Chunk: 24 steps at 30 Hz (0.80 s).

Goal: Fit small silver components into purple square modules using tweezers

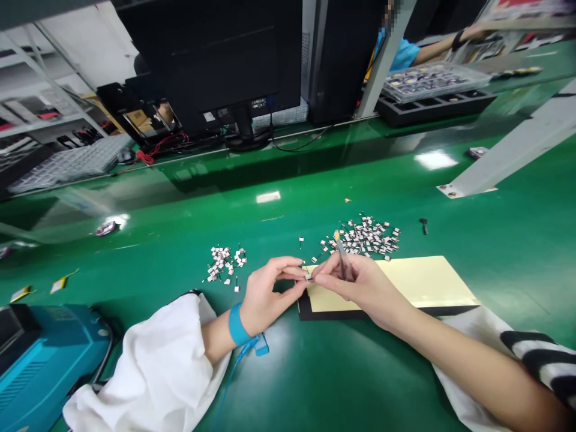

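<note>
Between the thumb and fingertips of my left hand [269, 294] is a small silvery-white component [308, 277], too small to make out in detail. My right hand [355, 282] is closed around a pair of tweezers [342, 255] with a yellowish end pointing up. The right thumb and forefinger also meet the same component. Both hands are over the left end of a pale yellow sheet [420, 282] on a black base. Behind the right hand lies a large pile of similar little components [369, 237] with dark leads. A smaller group of components [221, 263] is left of my left hand.
A teal machine [49, 366] stands at the lower left. The blue wrist strap [238, 324] trails a cord. At the back are a monitor [211, 60], a white post [508, 144] and stacked trays [432, 81]. Another person's arm [436, 51] reaches across at upper right.
</note>
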Motion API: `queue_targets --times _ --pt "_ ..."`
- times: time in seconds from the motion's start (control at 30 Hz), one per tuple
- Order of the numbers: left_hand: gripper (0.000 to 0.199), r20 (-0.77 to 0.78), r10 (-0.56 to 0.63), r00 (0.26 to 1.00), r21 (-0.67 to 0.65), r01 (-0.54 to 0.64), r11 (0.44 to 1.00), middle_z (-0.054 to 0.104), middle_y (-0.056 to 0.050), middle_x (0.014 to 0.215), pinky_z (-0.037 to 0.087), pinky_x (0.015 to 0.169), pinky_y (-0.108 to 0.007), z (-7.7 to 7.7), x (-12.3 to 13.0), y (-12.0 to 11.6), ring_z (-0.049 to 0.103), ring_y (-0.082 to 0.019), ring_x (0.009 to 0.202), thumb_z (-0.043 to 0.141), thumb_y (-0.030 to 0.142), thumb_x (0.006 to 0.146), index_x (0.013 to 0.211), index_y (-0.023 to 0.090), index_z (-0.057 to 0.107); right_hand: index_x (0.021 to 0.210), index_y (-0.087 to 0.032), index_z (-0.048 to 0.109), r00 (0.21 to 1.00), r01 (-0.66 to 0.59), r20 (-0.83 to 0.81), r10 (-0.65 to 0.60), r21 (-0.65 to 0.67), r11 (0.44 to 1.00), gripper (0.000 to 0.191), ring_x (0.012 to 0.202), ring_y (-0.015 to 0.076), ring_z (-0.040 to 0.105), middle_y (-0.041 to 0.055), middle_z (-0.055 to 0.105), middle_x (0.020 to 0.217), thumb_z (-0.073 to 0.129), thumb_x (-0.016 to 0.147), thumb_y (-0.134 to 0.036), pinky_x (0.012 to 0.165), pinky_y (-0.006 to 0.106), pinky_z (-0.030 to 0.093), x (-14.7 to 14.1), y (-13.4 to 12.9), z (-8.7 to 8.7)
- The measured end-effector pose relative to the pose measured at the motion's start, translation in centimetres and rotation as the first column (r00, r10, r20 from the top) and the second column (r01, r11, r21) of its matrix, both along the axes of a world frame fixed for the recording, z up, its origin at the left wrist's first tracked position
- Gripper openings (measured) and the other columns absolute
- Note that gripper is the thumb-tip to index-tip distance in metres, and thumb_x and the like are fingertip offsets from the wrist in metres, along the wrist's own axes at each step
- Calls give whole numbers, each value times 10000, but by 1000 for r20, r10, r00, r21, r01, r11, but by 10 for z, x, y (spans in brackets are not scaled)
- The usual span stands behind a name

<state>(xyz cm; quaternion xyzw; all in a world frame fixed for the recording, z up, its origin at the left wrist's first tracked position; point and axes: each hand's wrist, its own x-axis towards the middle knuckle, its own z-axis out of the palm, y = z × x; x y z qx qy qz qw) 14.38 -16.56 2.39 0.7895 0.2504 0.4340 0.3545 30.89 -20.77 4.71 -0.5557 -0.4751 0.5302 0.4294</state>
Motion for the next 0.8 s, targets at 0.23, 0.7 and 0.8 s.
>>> queue_targets --times 0.23,0.7,0.8 --pt "248 -345 2 939 341 123 932 627 -45 932 489 801 -220 12 -2 12 587 -116 877 480 130 825 1073 145 473 615 -168 542 897 17 434 -86 159 987 295 394 78 287 -60 299 426 575 651 -459 403 220 219 12 7 -2" --pt "228 -927 116 356 162 103 981 660 -12 825 431 672 -237 44 -57 95 608 -176 782 510 45 737 872 188 625 680 -181 632 407 34 912 -52 42 999 136 503 165 496 8 577 546 624 732 -307 463 230 286 58 38 -5" --pt "195 -926 109 361 154 98 983 631 -2 676 389 580 -217 43 -55 96 586 -154 658 500 23 709 762 171 615 683 -182 634 367 -4 930 -32 36 999 145 523 162 497 12 576 573 596 764 -296 479 231 289 59 38 -5"
